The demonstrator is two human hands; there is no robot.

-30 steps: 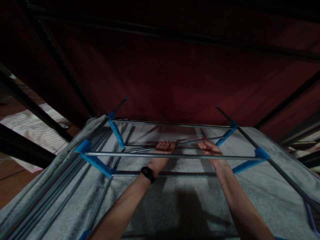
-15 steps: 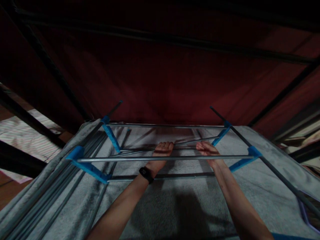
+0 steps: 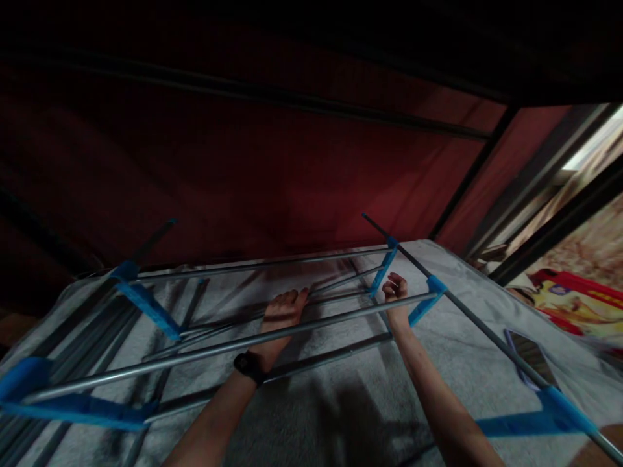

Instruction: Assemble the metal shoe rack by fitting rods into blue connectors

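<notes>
Metal rod gripped in left hand, 8 o'clock end looks unseated; right hand half-curled, empty, at 3 o'clock; other crossbars already in blue brackets

Dark red backing, crossed by a dark bar, fills the rear. Grey cloth lies below. Light is dim, brighter at far right

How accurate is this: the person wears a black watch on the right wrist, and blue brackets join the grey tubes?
Wrong wrist: the head view shows the black watch on the left wrist. Blue brackets do join the grey tubes.
</notes>
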